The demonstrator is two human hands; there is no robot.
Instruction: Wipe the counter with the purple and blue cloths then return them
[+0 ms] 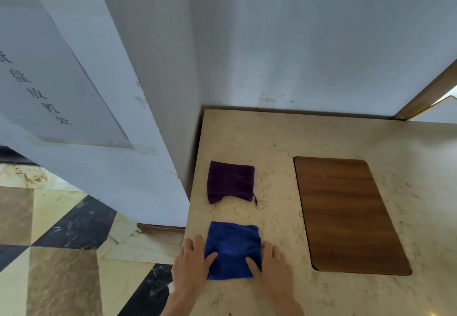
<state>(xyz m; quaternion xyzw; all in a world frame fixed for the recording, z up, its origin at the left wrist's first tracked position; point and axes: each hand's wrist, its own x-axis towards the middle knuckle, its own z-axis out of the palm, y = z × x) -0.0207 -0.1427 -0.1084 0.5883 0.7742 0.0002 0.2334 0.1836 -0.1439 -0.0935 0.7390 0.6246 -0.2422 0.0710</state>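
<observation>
Walls [296, 43] in pale grey-white fill most of the view, meeting in a corner behind the counter, and the left one carries a clear sign [49, 80] with dark characters running down it. Below to the left lies a floor [61, 254] of cream, tan and black stone tiles. The counter [284, 142] is a mottled beige stone slab, pushed into the corner. A brown wooden board [346, 214] with rounded corners lies flat on its right part, well apart from the cloths.

The blue cloth [232, 249] lies folded into a square near the counter's front left edge. The purple cloth [231, 182], also folded, lies farther back along the same left side, apart from the blue one, with a small loop hanging from its near right corner.

The left hand [191, 263] rests flat at the blue cloth's left edge, fingers spread, thumb lying on the fabric. The right hand [272, 263] mirrors it at the right edge, thumb on the cloth too. Neither hand grips anything; both press the blue cloth down from its sides.
</observation>
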